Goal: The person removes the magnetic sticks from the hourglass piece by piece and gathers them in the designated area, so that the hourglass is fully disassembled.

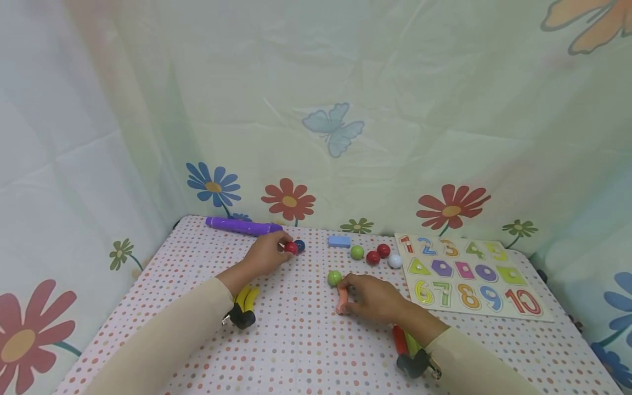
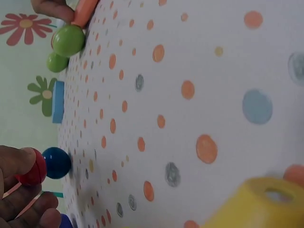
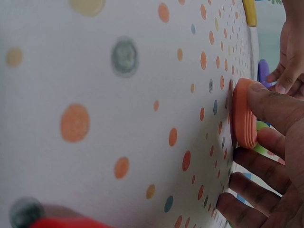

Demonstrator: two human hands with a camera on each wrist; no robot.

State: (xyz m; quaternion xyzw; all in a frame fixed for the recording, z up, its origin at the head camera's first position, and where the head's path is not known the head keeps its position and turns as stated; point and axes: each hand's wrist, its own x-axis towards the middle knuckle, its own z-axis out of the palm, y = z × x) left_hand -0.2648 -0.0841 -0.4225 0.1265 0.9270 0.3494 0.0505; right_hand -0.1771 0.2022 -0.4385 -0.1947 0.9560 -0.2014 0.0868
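My left hand (image 1: 269, 255) pinches a red ball (image 1: 291, 248) between thumb and fingers. Right beside that ball lies a dark blue ball (image 1: 300, 245); the left wrist view shows the red ball (image 2: 35, 172) close against the blue one (image 2: 57, 162). Nearer the middle, my right hand (image 1: 372, 299) grips a small orange piece (image 1: 342, 299) with ridged sides, its thumb on one face in the right wrist view, where the piece (image 3: 244, 114) stands on edge at the cloth. A green ball (image 1: 334, 278) sits just beyond the orange piece.
Farther back are a purple marker-like tube (image 1: 242, 225), a light blue block (image 1: 339, 241), another green ball (image 1: 357, 252), two red balls (image 1: 373, 258) and a white ball (image 1: 394, 261). A number-and-shape puzzle board (image 1: 474, 277) lies right. Yellow-and-black (image 1: 244, 307) and red-green-black (image 1: 412, 351) objects are by the wrists.
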